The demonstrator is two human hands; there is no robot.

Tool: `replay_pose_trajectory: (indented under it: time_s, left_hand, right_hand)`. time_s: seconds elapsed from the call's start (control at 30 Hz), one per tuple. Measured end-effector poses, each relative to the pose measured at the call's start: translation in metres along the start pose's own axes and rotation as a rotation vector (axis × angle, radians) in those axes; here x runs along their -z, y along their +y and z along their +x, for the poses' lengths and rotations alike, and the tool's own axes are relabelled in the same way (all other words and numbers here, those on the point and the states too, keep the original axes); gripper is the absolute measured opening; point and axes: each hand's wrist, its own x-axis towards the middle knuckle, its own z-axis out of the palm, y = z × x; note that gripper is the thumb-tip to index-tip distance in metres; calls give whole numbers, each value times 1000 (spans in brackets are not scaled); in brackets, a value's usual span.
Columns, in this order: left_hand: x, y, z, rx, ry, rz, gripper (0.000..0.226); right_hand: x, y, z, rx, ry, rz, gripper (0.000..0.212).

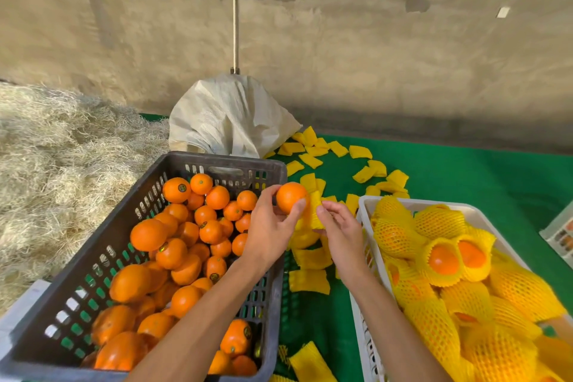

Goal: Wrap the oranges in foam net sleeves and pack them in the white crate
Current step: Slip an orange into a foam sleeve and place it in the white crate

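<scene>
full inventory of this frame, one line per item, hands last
dark crate: one, grey-black, left, holds loose oranges
loose oranges: dozens, orange, in dark crate
white crate: one, right, holds sleeved oranges
sleeved oranges: many, in yellow net, in white crate
loose sleeves: many, yellow, on green mat
sack: one, off-white, behind dark crate
straw: pile, pale, far left
held orange: one, between crates
held sleeve: one, yellow
left hand: grips held orange
right hand: pinches held sleeve

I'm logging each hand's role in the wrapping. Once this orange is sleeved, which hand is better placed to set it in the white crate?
Probably the right hand. It holds the foam net sleeve right beside the white crate, while the left hand, gripping the bare orange, is over by the dark crate.
</scene>
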Motion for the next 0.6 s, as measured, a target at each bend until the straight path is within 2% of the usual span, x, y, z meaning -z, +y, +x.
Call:
replay_pose_trajectory:
  time_s: [0.13, 0.3, 0.4, 0.53, 0.6]
  left_hand:
    - [-6, 12, -4, 203, -11, -433, 48]
    - [-3, 16, -4, 316, -57, -648, 44]
    - [-1, 16, -3, 343, -88, -661, 45]
    - [-2, 11, -5, 264, -147, -414, 83]
    - [-2, 8, -6, 230, -137, -346, 85]
  right_hand:
    - [1, -10, -2, -3, -44, 63, 18]
    - [3, -13, -6, -26, -105, 116, 28]
    - [6, -12, -7, -20, -115, 112, 25]
    - [3, -14, -8, 60, -120, -21, 29]
    - [-2, -14, -10, 95, -86, -104, 32]
